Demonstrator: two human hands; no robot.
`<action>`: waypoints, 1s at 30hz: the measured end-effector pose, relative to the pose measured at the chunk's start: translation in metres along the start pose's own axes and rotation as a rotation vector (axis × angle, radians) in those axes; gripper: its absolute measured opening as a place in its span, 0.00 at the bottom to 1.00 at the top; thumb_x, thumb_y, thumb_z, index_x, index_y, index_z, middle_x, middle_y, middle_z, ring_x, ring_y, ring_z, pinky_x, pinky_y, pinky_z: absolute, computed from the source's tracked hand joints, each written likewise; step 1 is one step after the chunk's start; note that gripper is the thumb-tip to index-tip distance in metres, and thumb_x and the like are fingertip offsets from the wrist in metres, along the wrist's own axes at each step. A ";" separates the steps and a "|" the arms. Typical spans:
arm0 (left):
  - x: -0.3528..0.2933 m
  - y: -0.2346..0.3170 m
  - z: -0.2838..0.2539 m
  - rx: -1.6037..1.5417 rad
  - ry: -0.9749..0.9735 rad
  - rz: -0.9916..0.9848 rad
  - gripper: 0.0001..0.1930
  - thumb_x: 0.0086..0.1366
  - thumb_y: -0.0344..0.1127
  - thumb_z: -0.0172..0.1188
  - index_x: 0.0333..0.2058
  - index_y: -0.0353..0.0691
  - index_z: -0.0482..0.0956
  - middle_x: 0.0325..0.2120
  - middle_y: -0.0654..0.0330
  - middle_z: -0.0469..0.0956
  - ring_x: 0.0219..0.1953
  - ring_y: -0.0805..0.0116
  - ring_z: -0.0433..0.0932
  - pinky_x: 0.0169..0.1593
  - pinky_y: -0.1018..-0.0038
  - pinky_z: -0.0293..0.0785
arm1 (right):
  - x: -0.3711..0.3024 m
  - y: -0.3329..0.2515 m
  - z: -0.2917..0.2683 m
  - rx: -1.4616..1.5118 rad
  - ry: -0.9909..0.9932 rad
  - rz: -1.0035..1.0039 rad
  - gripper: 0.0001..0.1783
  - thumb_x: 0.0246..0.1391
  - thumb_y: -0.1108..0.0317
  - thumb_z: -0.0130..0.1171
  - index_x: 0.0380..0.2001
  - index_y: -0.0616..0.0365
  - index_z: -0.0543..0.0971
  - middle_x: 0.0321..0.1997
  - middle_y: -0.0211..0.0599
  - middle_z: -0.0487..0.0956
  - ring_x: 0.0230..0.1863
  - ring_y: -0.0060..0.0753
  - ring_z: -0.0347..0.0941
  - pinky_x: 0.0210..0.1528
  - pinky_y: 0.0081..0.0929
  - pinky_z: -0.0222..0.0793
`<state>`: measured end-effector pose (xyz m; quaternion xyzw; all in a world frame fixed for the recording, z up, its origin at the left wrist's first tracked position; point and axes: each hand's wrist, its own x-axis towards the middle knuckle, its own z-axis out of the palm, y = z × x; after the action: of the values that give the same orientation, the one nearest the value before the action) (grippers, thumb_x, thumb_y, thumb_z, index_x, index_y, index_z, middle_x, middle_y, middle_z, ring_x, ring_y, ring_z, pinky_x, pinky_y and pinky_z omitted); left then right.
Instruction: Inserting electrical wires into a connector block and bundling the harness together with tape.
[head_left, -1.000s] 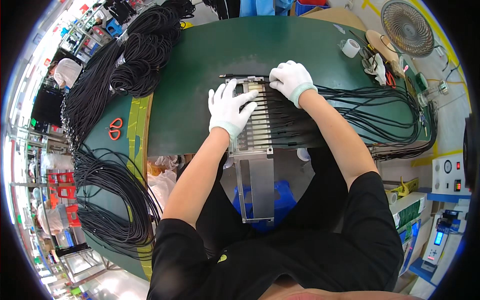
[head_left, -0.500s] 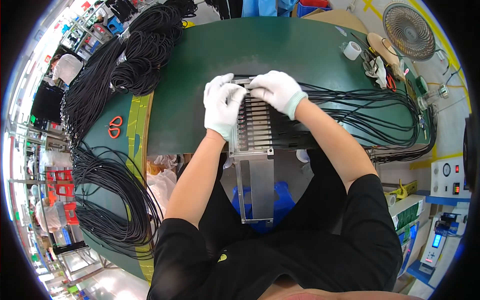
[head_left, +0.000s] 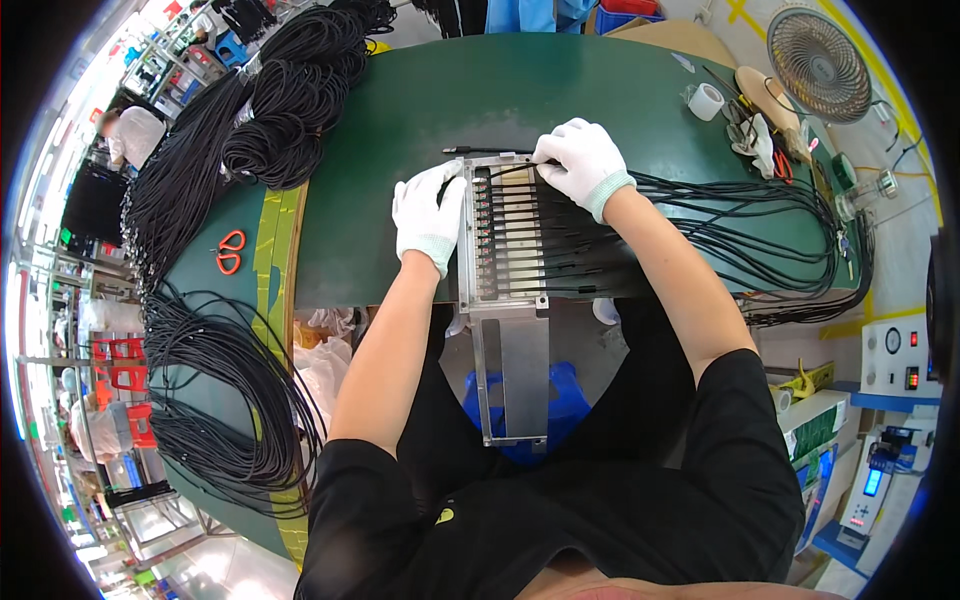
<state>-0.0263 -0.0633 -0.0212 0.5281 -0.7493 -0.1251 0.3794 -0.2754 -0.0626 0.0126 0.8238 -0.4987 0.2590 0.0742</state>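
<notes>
In front of me a metal fixture [head_left: 508,306] with a row of slots lies on the green table, its lower part jutting over the edge. Several black cables [head_left: 690,220] run into its slots from the right, their connector ends lined up along the left side. My right hand [head_left: 585,168], in a white glove, pinches one black cable at the fixture's far right corner. Also gloved, my left hand [head_left: 425,212] rests against the fixture's left edge, fingers extended and holding nothing. Just beyond the fixture lies another cable end [head_left: 485,150] with a connector tip.
Large bundles of black cable [head_left: 285,110] pile up at the left, with another coil [head_left: 225,400] nearer me. Orange-handled scissors [head_left: 229,252] lie between them. A white tape roll [head_left: 705,101], tools and a fan [head_left: 818,62] stand at the far right.
My hands have drawn apart: the right moved right with a cable in its fingers, the left moved back to the fixture's left edge. The slots and the cable end behind are now uncovered.
</notes>
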 end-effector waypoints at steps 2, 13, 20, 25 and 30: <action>0.001 0.003 -0.001 -0.006 -0.017 -0.022 0.12 0.65 0.44 0.56 0.42 0.50 0.83 0.43 0.65 0.81 0.50 0.64 0.74 0.58 0.67 0.61 | 0.000 0.000 0.000 -0.047 0.037 -0.020 0.03 0.46 0.64 0.62 0.25 0.45 0.77 0.27 0.26 0.77 0.39 0.37 0.73 0.41 0.34 0.67; -0.002 0.026 0.012 0.234 -0.159 0.216 0.22 0.63 0.55 0.55 0.55 0.62 0.76 0.64 0.46 0.59 0.66 0.44 0.55 0.69 0.54 0.47 | 0.001 -0.001 0.004 0.051 0.065 -0.050 0.03 0.44 0.68 0.63 0.24 0.48 0.77 0.26 0.29 0.76 0.38 0.40 0.73 0.41 0.37 0.68; -0.003 0.039 0.005 0.532 -0.346 0.213 0.26 0.65 0.62 0.48 0.61 0.70 0.69 0.67 0.50 0.55 0.69 0.47 0.50 0.70 0.47 0.37 | 0.003 0.008 0.002 0.013 -0.026 0.118 0.10 0.51 0.54 0.61 0.33 0.44 0.82 0.34 0.30 0.81 0.44 0.39 0.74 0.48 0.35 0.69; -0.005 0.041 0.014 0.449 -0.300 0.213 0.23 0.64 0.58 0.53 0.58 0.68 0.73 0.66 0.51 0.58 0.68 0.48 0.53 0.70 0.46 0.39 | 0.003 0.016 0.011 -0.184 -0.154 0.230 0.08 0.52 0.56 0.61 0.32 0.44 0.82 0.36 0.28 0.80 0.46 0.38 0.73 0.48 0.35 0.68; -0.002 0.010 0.011 0.016 0.189 0.091 0.13 0.61 0.49 0.62 0.36 0.48 0.80 0.51 0.51 0.75 0.57 0.51 0.68 0.64 0.50 0.53 | 0.009 0.031 0.006 0.037 0.056 0.176 0.05 0.51 0.61 0.58 0.28 0.47 0.79 0.31 0.34 0.78 0.41 0.43 0.72 0.45 0.38 0.69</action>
<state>-0.0409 -0.0598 -0.0236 0.5059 -0.7344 -0.0514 0.4495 -0.2961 -0.0871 0.0077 0.7706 -0.5618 0.2966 0.0497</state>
